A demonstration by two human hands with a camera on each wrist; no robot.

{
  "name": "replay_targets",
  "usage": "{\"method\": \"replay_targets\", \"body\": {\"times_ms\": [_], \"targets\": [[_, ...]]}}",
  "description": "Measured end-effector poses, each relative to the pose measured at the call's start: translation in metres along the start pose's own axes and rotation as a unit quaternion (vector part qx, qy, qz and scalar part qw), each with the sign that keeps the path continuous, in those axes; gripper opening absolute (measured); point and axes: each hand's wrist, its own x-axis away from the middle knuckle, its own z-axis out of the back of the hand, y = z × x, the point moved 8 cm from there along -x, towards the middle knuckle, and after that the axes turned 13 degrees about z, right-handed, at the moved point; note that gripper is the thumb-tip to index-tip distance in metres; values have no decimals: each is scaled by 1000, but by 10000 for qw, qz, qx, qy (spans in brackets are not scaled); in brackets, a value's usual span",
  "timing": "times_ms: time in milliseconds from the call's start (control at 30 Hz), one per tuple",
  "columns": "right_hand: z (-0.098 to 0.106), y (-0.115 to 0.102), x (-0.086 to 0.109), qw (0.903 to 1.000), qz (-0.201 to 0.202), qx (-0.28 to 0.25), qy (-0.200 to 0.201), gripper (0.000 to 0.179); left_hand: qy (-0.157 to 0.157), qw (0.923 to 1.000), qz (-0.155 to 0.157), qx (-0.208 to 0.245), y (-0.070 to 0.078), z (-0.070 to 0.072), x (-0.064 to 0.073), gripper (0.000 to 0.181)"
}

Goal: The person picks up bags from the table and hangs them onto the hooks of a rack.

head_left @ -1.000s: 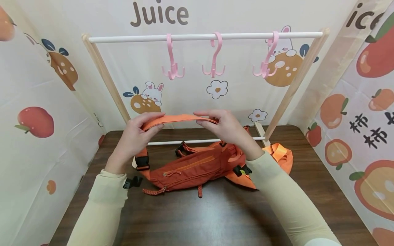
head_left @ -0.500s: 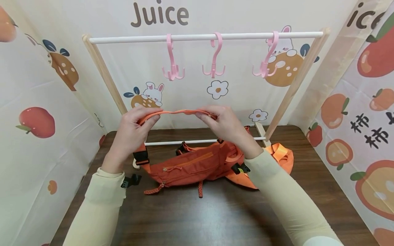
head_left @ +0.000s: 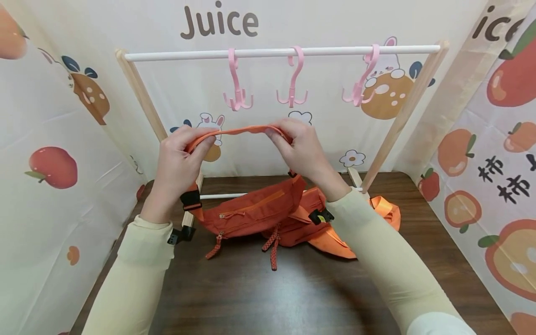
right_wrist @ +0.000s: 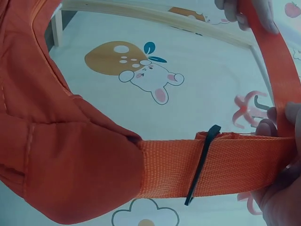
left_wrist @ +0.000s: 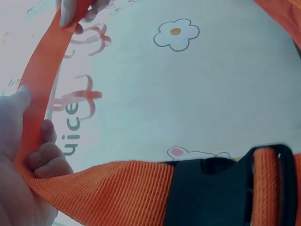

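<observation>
A rust-orange waist bag (head_left: 251, 209) hangs below its orange strap (head_left: 244, 130), its zip pulls dangling. My left hand (head_left: 177, 160) pinches the strap on the left, thumb below and fingers above. On the right, my right hand (head_left: 299, 149) pinches the same strap, leaving a nearly level stretch between them. A black buckle (left_wrist: 211, 193) joins the strap near my left hand, and a black slider (right_wrist: 202, 165) sits on it near the right. Whether the bag's underside touches the table cannot be told. Behind it lies another orange bag (head_left: 299, 232), partly hidden by my right forearm.
A rack with a white rail (head_left: 180, 55) and wooden legs stands behind. From the rail hang a left pink hook (head_left: 237, 95), a middle pink hook (head_left: 292, 95) and a right pink hook (head_left: 358, 93). Bright orange fabric (head_left: 385, 211) lies right on the dark wooden table (head_left: 268, 298).
Both hands have risen with the strap. The waist bag's right side has lifted and come away from the other bag, showing more of that one. Its zip pulls now hang.
</observation>
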Motion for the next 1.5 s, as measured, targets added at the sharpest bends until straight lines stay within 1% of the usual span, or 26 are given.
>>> {"method": "replay_targets", "body": {"times_ms": [133, 267, 367, 533, 667, 833, 1167, 1400, 1500], "targets": [[2, 4, -9, 9998, 10, -20, 204, 18, 177, 9998, -17, 76, 5, 1, -8, 14], [4, 6, -19, 9994, 28, -33, 348, 19, 306, 9995, 2, 11, 9, 1, -17, 15], [5, 9, -26, 9993, -91, 50, 360, 21, 428, 9991, 2, -23, 12, 1, -23, 17], [5, 14, -38, 9986, -363, 186, 349, 26, 743, 9972, -103, -30, 18, 5, -32, 17], [5, 16, -46, 9978, -479, 198, 410, 27, 931, 9956, -68, -99, 21, 7, -37, 18], [3, 21, -52, 9966, -652, 245, 445, 26, 1002, 9946, 39, -259, 22, 5, -42, 22], [-1, 33, -66, 9956, -757, 296, 475, 25, 1109, 9918, 198, -601, 20, 3, -55, 29], [-4, 43, -74, 9943, -947, 280, 392, 24, 1033, 9909, 491, -715, 15, -1, -62, 33], [-6, 48, -77, 9935, -1057, 256, 346, 24, 1011, 9905, 549, -758, 13, -2, -65, 34]]}}
